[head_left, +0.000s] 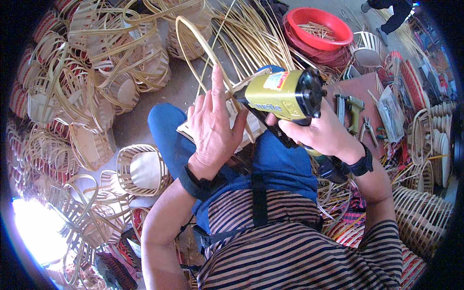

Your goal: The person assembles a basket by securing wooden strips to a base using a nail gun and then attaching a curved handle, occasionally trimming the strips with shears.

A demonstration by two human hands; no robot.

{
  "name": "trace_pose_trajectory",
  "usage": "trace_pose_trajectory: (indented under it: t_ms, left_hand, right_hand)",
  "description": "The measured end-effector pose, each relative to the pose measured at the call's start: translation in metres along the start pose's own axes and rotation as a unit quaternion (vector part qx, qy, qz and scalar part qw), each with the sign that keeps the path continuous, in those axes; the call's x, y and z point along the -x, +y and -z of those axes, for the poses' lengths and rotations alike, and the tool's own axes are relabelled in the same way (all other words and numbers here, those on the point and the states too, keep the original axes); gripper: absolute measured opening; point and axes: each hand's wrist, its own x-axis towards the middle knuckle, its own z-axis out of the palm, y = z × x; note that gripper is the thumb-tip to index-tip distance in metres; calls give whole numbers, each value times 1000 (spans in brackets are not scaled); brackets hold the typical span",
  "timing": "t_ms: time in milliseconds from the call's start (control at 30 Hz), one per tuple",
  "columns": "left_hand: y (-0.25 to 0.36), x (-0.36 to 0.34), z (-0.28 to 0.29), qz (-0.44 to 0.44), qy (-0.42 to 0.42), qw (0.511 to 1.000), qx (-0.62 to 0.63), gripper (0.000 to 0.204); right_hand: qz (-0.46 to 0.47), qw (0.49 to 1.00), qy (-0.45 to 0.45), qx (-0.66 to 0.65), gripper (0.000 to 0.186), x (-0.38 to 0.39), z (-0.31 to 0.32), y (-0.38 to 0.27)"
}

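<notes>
A pale woven basket (254,126) with a tall hooped handle (198,35) rests on my lap, over blue trousers. My left hand (213,124) grips it near the handle's foot, index finger stretched out along the hoop and thumb on the near side. Wrapped round the grip of a green and black nail gun (282,99), my right hand (321,131) holds the tool level. Its nose points left, at the handle's foot by my left thumb. The exact contact of nose and basket is hidden.
Stacked handled baskets (128,58) crowd the left. A red basin (321,29) of short sticks stands beyond loose cane strips (256,36). On a board at right lie another nail gun (355,113) and pliers (369,130). Another person's legs (396,21) show at far right.
</notes>
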Motion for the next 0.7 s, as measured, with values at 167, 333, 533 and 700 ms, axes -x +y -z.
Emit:
trace_pose_trajectory:
  t_ms: [167,333,533,700]
  left_hand:
    - [-7,-3,7,-26,4,1000,8,89]
    - [-39,6,39,-30,-5,997,-65,88]
    - [-110,40,36,82,-157,970,165,38]
    - [-56,-20,24,-94,-58,989,95,20]
  right_hand:
    - [7,999,36,32,22,-5,3,-8]
    - [-162,974,116,-108,32,46,30,15]
    - [-254,895,365,20,35,145,79,116]
    - [-331,762,484,277,38,215,114,213]
